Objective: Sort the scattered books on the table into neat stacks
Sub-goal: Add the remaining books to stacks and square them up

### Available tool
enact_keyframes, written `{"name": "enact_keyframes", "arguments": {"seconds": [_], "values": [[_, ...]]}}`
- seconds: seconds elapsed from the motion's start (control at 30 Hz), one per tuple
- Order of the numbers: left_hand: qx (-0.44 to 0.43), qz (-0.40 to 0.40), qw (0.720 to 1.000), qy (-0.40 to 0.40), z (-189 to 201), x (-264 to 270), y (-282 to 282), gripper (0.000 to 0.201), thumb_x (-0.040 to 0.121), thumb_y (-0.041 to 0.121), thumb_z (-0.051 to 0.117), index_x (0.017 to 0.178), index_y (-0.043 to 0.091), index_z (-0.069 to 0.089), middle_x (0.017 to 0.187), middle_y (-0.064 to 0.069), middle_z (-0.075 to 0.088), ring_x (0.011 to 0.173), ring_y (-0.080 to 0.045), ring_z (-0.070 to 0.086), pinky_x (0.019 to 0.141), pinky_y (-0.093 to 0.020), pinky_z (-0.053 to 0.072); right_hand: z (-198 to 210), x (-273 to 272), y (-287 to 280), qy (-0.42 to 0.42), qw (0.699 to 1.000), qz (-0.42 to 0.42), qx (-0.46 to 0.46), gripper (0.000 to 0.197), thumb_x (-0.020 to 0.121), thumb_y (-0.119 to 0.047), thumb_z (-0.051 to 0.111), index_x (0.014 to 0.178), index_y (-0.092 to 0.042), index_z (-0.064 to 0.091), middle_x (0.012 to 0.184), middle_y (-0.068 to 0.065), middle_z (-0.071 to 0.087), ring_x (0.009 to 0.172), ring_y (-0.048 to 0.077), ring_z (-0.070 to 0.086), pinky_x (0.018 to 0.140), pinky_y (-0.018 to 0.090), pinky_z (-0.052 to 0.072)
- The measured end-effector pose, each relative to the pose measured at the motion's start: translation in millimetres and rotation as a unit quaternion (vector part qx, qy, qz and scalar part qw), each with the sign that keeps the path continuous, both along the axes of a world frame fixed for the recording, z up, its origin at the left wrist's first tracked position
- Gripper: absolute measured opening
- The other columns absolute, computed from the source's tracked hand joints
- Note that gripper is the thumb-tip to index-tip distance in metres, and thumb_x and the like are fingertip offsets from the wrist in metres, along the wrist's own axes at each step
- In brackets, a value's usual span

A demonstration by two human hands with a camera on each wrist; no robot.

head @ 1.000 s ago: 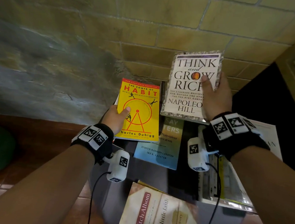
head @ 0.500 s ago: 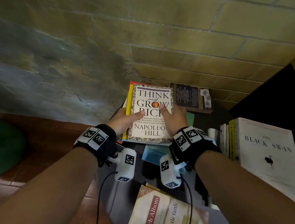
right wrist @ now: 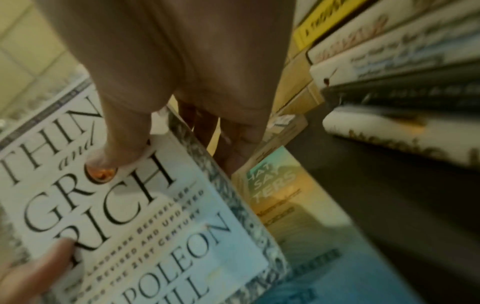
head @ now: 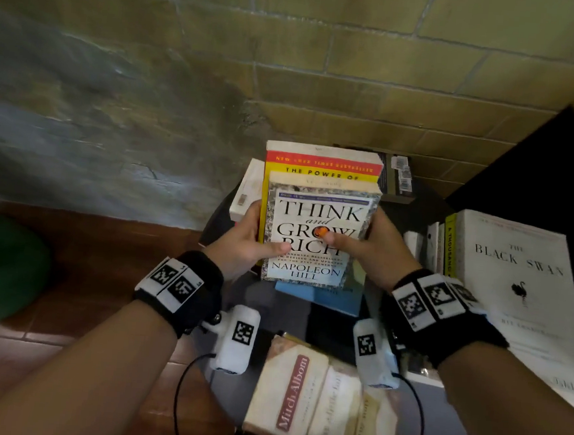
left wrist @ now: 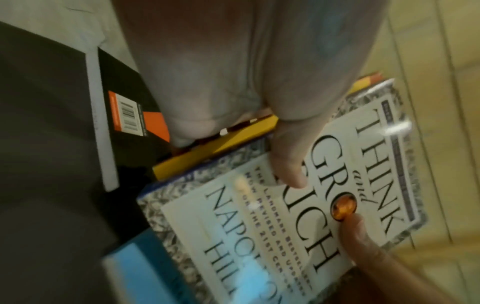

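Note:
"Think and Grow Rich" [head: 305, 272] lies on top of the yellow "The Power of Habit" [head: 320, 172], whose top strip shows beyond it. My left hand [head: 245, 245] grips the pair at its left edge, thumb on the cover. My right hand [head: 374, 248] grips the right edge, thumb on the orange coin in the title. In the left wrist view the left hand's fingers curl under the yellow book [left wrist: 221, 148]. In the right wrist view the right hand's fingers reach under the white book [right wrist: 145, 216]. A blue book [head: 327, 297] lies flat on the table beneath the pair.
A stack topped by "The Black Swan" [head: 513, 286] stands at the right. A Mitch Albom book [head: 309, 401] lies near the table's front edge. A dark book [head: 397, 174] and a white one [head: 250, 190] lie at the back by the brick wall.
A second ago each hand held one book apart. The right hand brought "Think and Grow Rich" onto the yellow book, and both hands now hold the pair, raised toward me.

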State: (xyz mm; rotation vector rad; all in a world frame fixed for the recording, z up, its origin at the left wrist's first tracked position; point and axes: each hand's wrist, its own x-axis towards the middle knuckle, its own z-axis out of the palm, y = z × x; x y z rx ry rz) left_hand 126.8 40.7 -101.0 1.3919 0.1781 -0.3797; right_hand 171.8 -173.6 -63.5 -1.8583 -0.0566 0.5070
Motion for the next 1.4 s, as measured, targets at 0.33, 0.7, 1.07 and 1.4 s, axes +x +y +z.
{"name": "enact_keyframes", "arguments": {"seconds": [0.33,0.7,1.07,1.4], "values": [[0.162,-0.067,0.982,-0.063,-21,-17,-32,0.064,0.088,0.003,0.063,0.142,0.012,0.03,0.123,0.015,0.059,0.118,0.004,0.055,0.097,-0.016,0.047,8,-31,-32,-0.066,0.992,-0.027,-0.107,0.077,0.06,-0.012,0.089,0.126,-0.016,0.05,0.111,-0.01,0.065,0.112,0.011,0.06,0.097,0.033,0.049],[0.256,-0.054,0.962,-0.074,-28,-14,-43,0.062,0.083,0.009,0.071,0.137,0.012,0.042,0.121,0.009,0.061,0.105,0.008,0.055,0.077,0.003,0.042,-1,-35,-33,-0.023,0.99,-0.057,-0.125,0.073,0.064,-0.007,0.086,0.125,-0.018,0.047,0.115,-0.006,0.064,0.115,0.014,0.058,0.101,0.036,0.048],[0.27,-0.08,0.958,-0.053,-31,-12,-41,0.066,0.082,0.005,0.071,0.14,0.012,0.041,0.12,0.01,0.061,0.102,0.015,0.053,0.077,0.004,0.043,-14,-33,-28,0.012,0.975,-0.041,-0.216,0.066,0.065,-0.018,0.086,0.124,-0.02,0.057,0.115,-0.004,0.069,0.114,0.02,0.061,0.099,0.042,0.05],[0.23,-0.132,0.964,-0.036,48,2,-31,0.073,0.082,0.009,0.073,0.143,0.019,0.032,0.131,0.012,0.056,0.119,-0.004,0.053,0.1,-0.025,0.043,37,-32,-36,0.024,0.994,-0.031,-0.097,0.068,0.077,-0.009,0.077,0.133,-0.018,0.04,0.127,-0.001,0.061,0.117,0.017,0.058,0.1,0.042,0.049]]}}
